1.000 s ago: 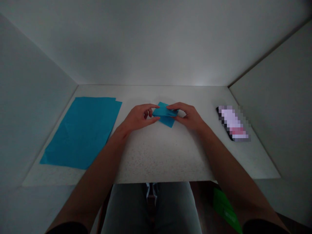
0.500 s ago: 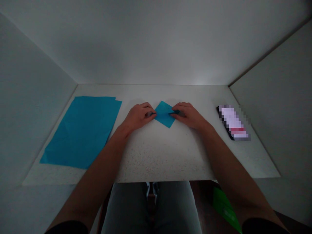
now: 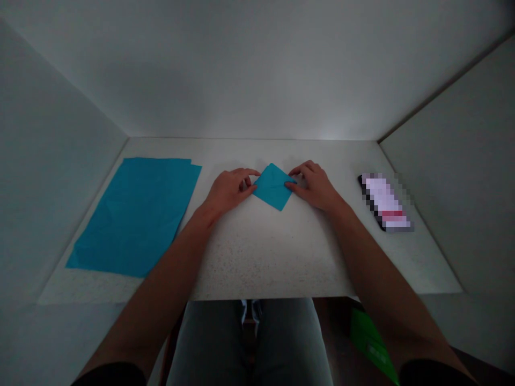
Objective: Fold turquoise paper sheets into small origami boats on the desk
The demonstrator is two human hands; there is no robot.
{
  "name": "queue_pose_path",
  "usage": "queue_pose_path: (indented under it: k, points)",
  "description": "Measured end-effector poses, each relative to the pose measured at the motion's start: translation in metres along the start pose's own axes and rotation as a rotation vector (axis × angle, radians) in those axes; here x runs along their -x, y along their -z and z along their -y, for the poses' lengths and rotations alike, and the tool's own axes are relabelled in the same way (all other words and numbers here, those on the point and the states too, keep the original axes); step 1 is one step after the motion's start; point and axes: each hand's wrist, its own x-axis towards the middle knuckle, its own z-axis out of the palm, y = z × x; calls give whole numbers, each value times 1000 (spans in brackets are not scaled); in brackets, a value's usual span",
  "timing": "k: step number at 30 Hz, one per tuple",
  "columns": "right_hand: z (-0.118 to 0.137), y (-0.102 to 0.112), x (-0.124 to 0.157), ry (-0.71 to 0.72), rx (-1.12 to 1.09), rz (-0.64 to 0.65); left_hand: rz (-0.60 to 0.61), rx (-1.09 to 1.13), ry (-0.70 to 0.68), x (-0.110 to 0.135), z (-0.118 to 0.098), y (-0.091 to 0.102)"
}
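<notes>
From where I stand, the small blue paper [image 3: 274, 185] lies midway between the left and right edges of the counter [image 3: 261, 257], toward the far edge, turned so that one corner points at the near edge. The left hand [image 3: 230, 188] has thumb and forefinger a little apart at the paper's left corner; the thumb touches it, but I cannot tell whether anything is pinched. The right hand [image 3: 314, 184] has the opposite corner, its thumb on top and the fingers close behind. A faint crease runs across the middle. I'd judge the paper almost weightless, fairly crisp, quick to crease and easy to tear if tugged; being so light, it probably slides at a nudge. The side corners look like the best places to hold it, with a soft fingertip pinch that spares the flat face. Larger blue sheets [image 3: 132, 214] overlap along the left edge, and the left forearm passes over their near right corner. Near the right edge lies a phone [image 3: 386, 203], its screen too blocky to read. Below the near edge, a green object [image 3: 368, 338] has a paler patch, perhaps a label, that I can't make out. I see no writing on the paper or the sheets.
</notes>
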Motion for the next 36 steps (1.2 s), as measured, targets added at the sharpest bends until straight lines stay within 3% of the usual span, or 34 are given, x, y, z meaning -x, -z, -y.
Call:
queue_pose_path:
  k: [5,12,20,25,30,36]
  points:
    - [-3,-2,0,-6,-25,26,-45,-113,27,0,3,-4]
    - [8,5,-3,-26,-449,-7,-39,-103,36,1,2,-3]
    - [15,6,-6,-64,-721,-163,-134,312,20,0,-5,-3]
    - [20,7,-6,-48,-830,-207,-311,399,-59,0,-9,-4]
    - [19,7,-5,-46,-784,-201,-278,390,-124,-1,-8,-3]
    - [15,8,-3,-36,-675,-148,-277,362,-67,-2,-5,0]
